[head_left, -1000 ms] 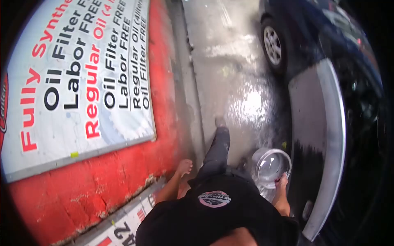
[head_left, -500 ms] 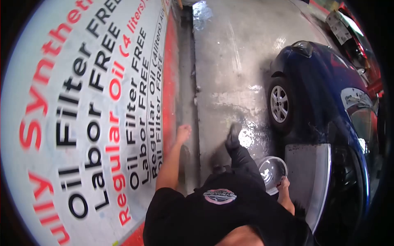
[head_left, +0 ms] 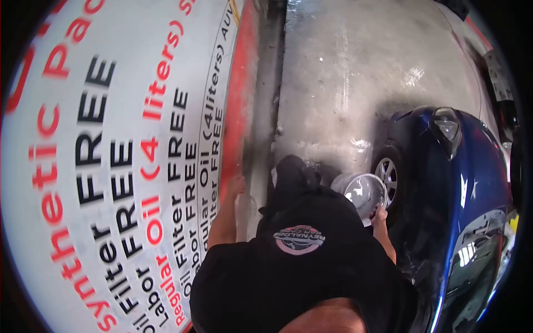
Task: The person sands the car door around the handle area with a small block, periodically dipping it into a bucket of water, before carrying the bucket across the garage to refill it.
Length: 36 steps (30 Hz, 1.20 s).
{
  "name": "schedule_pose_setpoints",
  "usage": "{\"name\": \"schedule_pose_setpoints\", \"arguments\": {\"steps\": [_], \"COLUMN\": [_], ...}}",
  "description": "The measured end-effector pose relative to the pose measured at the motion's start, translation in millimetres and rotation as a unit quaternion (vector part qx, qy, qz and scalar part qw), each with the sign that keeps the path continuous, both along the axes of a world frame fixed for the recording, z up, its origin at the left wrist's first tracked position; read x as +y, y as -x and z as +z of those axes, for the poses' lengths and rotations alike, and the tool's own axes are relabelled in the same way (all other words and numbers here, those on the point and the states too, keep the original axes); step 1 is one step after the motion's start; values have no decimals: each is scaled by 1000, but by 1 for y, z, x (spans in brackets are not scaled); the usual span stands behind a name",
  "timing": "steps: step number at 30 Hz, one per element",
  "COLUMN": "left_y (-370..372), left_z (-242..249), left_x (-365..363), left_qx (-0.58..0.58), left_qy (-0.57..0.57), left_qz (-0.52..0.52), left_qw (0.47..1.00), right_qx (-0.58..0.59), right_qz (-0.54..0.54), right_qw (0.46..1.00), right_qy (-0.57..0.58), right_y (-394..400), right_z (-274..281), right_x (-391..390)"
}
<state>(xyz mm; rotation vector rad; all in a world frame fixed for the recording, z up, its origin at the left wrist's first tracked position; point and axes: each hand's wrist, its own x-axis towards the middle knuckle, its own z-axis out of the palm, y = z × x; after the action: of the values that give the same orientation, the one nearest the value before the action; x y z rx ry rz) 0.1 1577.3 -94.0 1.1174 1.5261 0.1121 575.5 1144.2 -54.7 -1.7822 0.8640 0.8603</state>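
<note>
My right hand (head_left: 380, 215) is closed on the near edge of a round white bucket (head_left: 350, 186), carried at my right side. The bucket is tilted, and its shiny pale inside faces up toward me. Just beyond it, the front wheel (head_left: 387, 176) of a dark blue car is partly covered by the bucket's rim in this view. On the other side, my left hand (head_left: 237, 185) hangs low beside the wall sign (head_left: 183, 139), smeared and small, its fingers not distinct.
A dark blue car (head_left: 425, 183) stands along my right. The white sign with red and black lettering runs down my left, above a red band (head_left: 240, 100). A dark gutter strip (head_left: 269, 83) edges the grey concrete floor (head_left: 327, 83) ahead, which has shiny patches.
I have moved forward along the car, and the bucket now appears close to its front wheel. The pale ramp-like panel beside the car has left view. My left hand has swung back.
</note>
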Motion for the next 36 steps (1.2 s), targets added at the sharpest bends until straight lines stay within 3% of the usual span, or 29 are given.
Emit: {"name": "schedule_pose_setpoints", "arguments": {"steps": [1, 5, 7, 9, 12, 13, 15, 17, 18, 21, 26, 28, 29, 31, 32, 33, 35, 36], "left_y": [-35, -99, -128, -171, -251, -252, -259, -353, -383, -459, -548, -561, -562, -576, -584, -608, -685, -700], "left_z": [37, -13, -35, -48, -7, -46, -119, 7, 22, 46, 6, -20, -26, -36, -33, -8, 56, 61], "left_x": [12, 90, 134, 174, 276, 318, 401, 499, 547, 667, 777, 793, 787, 802, 806, 807, 841, 860], "left_qx": [8, 34, 43, 74, 80, 35, -30, -8, -17, -46, -106, -65, -55, -201, -263, -254, 32, 36], "left_qy": [27, 70, 189, 233, 243, 161, -59, 15, -5, -42, -124, -14, -17, 208, 328, 334, 180, 180], "left_qz": [94, 52, -36, 31, 46, -63, -249, -40, -14, 31, 98, 110, 117, 154, 170, 178, 159, 161], "left_qw": [995, 996, 980, 969, 966, 984, 966, 999, 1000, 998, 982, 992, 991, 945, 891, 890, 970, 970], "right_qx": [-8, -44, -56, -70, -74, -77, -85, -96, -85, -69, -36, -4, 13, 32, 31, 30, 15, -11], "right_qz": [8, 24, 20, 33, 34, 32, 17, 8, 0, -9, 39, 63, 87, 110, 144, 181, 251, 306], "right_qw": [1000, 998, 998, 997, 995, 994, 994, 991, 992, 995, 998, 998, 996, 991, 987, 982, 967, 951], "right_qy": [-4, -27, -22, 8, 60, 64, 72, 93, 90, 68, 35, -5, -22, -62, -56, -43, -41, -40], "right_y": [-16, -82, -122, -166, -237, -262, -294, -328, -347, -416, -546, -587, -608, -645, -653, -663, -695, -711], "right_z": [-1, -1, -3, -2, 25, 31, 32, 37, 43, 33, 6, -14, -26, -32, -13, 1, -22, -25], "right_x": [24, 143, 204, 263, 365, 400, 446, 492, 520, 595, 755, 818, 841, 936, 980, 1011, 1076, 1110]}}
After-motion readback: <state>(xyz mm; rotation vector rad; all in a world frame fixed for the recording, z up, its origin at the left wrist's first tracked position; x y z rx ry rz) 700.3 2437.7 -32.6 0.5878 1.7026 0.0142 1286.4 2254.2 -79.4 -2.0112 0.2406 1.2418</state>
